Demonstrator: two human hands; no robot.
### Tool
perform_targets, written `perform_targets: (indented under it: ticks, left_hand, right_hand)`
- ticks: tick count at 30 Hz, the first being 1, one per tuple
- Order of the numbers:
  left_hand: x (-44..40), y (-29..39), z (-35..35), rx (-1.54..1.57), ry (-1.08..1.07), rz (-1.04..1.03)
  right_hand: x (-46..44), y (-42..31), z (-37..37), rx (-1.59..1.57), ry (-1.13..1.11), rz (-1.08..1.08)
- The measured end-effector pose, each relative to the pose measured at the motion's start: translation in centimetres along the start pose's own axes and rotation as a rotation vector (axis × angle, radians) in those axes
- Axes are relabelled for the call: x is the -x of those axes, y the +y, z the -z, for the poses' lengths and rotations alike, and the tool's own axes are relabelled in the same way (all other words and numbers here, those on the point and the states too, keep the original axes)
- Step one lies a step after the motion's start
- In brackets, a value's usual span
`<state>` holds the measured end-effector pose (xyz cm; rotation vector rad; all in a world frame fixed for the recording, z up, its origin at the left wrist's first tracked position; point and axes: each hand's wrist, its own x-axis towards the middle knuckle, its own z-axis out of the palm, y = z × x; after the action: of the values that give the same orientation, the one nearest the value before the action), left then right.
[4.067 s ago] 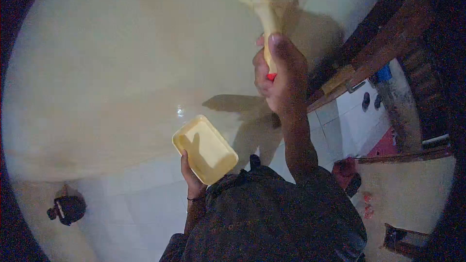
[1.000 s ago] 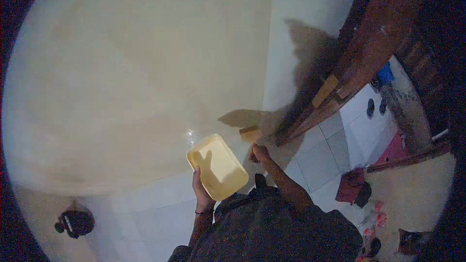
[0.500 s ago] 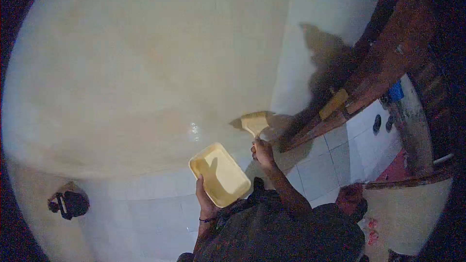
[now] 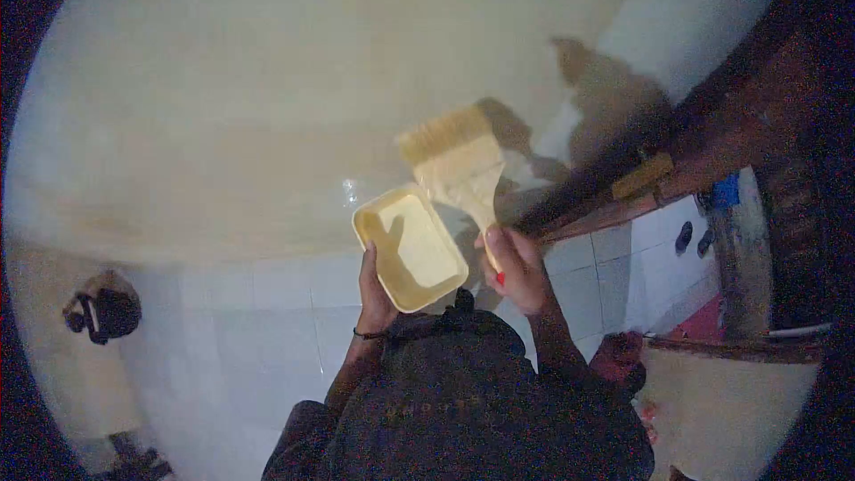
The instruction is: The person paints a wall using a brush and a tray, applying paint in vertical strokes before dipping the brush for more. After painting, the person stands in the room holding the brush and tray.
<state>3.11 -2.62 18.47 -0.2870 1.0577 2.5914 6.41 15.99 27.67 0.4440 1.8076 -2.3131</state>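
My left hand (image 4: 378,296) grips a pale yellow rectangular tub (image 4: 413,249) by its left side, thumb over the rim. A shadow falls across the tub's inside. My right hand (image 4: 517,269) is closed around the handle of a wide paintbrush (image 4: 463,165), whose red handle end shows below the fingers. The bristles point up and to the left, above the tub, in front of the pale wall (image 4: 267,89). Whether the bristles touch the wall I cannot tell.
Brown wooden framing (image 4: 695,156) runs along the right, beside a doorway. Light tiles (image 4: 240,330) cover the floor. A dark object (image 4: 111,310) is at the lower left. Dark footwear (image 4: 684,238) and a blue object (image 4: 726,191) lie beyond the doorway.
The paintbrush in my right hand has come closer to the camera and looks larger, its bristles now up and left. The tub in my left hand appears higher in view. The view has shifted.
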Motion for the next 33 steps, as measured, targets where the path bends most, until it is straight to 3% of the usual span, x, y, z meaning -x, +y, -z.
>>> perform_targets:
  ticks: [4,6,8,9,15,18,21,25,27,33]
  left_hand:
    - [-0.2,-0.9,0.9,0.125,-0.066,0.043]
    - [-0.8,-1.9,2.4,0.154,-0.081,0.032]
    - [-1.4,-3.0,3.5,0.171,-0.074,-0.015]
    - [-1.7,-3.7,4.3,0.189,-0.065,-0.022]
    - [-1.2,-3.4,3.9,0.222,-0.110,-0.022]
    - [-1.1,-3.7,4.2,0.134,-0.086,-0.079]
    - [-1.2,-4.2,5.1,0.082,-0.087,-0.072]
    - [-1.1,-4.1,4.6,0.078,-0.111,-0.101]
    - [-1.6,-4.9,5.8,0.228,-0.100,-0.013]
    - [-1.5,-4.1,5.3,0.250,-0.150,0.063]
  right_hand:
    - [0.6,5.5,0.7,0.041,-0.267,-0.133]
    - [1.0,8.3,0.6,0.064,-0.231,-0.192]
    - [-0.3,12.8,1.7,0.436,-0.353,0.357]
    - [-0.1,10.4,0.6,0.131,-0.279,-0.278]
    - [-0.9,8.9,-0.8,0.203,-0.225,-0.412]
    - [-1.3,11.0,-0.7,0.286,-0.151,-0.369]
    - [-1.3,10.1,-0.6,0.152,-0.240,-0.454]
    - [-1.2,9.7,-0.9,0.198,-0.220,-0.454]
    - [-1.1,10.1,-1.0,0.205,-0.204,-0.470]
    - [-0.4,9.8,-1.7,0.246,-0.175,-0.338]
